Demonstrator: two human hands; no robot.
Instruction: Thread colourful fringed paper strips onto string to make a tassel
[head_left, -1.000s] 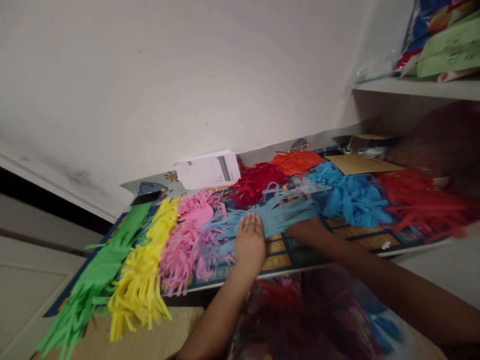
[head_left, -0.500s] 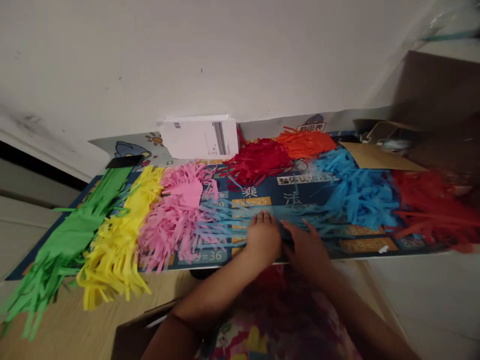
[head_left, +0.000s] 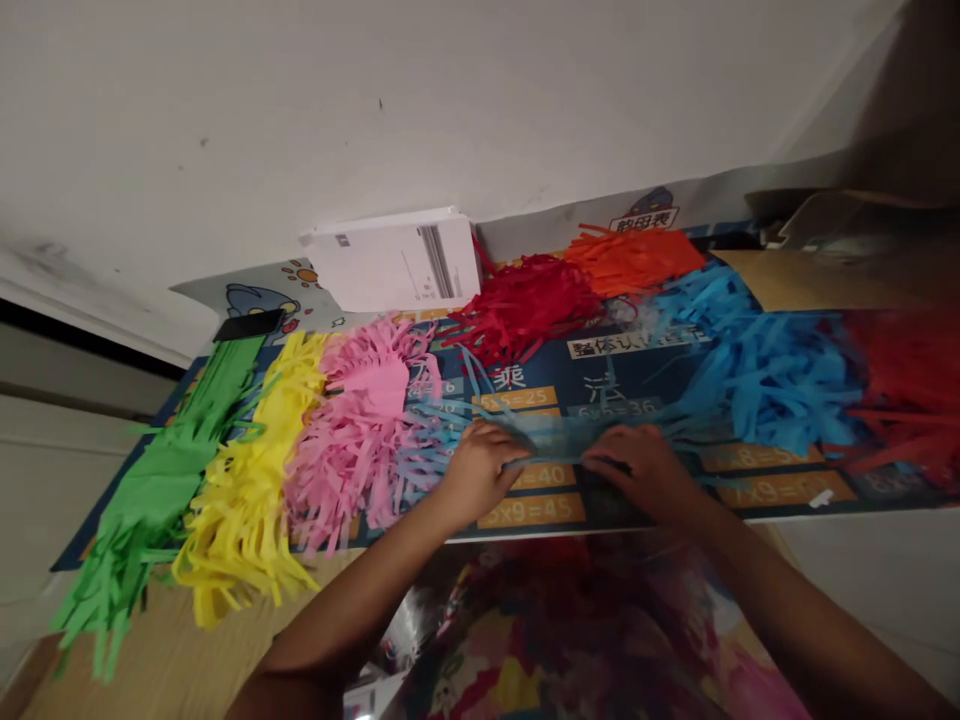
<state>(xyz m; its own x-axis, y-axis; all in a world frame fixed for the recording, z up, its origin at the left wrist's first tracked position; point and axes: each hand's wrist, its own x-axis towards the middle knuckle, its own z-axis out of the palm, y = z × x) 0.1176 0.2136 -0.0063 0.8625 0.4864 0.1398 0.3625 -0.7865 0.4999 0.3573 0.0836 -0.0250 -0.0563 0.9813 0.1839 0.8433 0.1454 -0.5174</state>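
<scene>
A thin, see-through sheet of light blue fringed tissue paper (head_left: 559, 437) stretches between my two hands over the dark blue chart. My left hand (head_left: 480, 468) pinches its near edge on the left, fingers curled. At the right end of the same edge, my right hand (head_left: 637, 465) is closed on the paper, thumb toward the middle. Cut strips fan out past both hands. On the left they overlap a pink fringed paper bundle (head_left: 375, 385); on the right they run toward a brighter blue fringed bundle (head_left: 787, 380).
Yellow (head_left: 259, 430) and green (head_left: 161, 470) fringed bundles lie at the left, their ends over the front edge. Dark red (head_left: 525, 300) and orange (head_left: 637, 258) fringes sit behind. A white box (head_left: 397, 262) leans on the wall. Another red fringe (head_left: 907, 390) lies far right.
My hands have moved apart, and the blue tissue's near edge is drawn back from the chart's front, showing more printed sums. The view has shifted slightly.
</scene>
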